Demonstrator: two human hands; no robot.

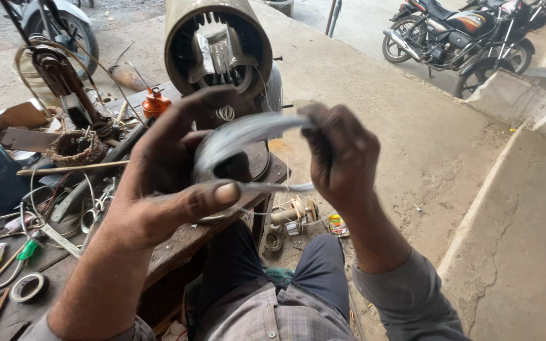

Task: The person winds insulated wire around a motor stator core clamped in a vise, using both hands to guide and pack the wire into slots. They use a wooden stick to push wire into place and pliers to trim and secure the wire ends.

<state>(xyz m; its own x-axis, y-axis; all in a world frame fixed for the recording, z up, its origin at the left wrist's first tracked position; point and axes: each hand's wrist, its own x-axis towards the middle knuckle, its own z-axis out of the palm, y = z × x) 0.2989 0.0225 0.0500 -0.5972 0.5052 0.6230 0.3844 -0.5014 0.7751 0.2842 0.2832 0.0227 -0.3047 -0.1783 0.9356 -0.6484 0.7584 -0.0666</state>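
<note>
While both hands work near the chest, the left hand [172, 170] pinches a blurred loop of pale strip [241, 136] between thumb and fingers. The right hand [342, 158] fists its far end, keeping it taut above the wooden bench [178, 243], just near of the motor housing [217, 47].

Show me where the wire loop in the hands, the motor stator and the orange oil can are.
wire loop [248, 129]: head view, on its blurred upper arc.
motor stator [188, 25]: head view, on the outer shell.
orange oil can [156, 104]: head view, on its body.
</note>
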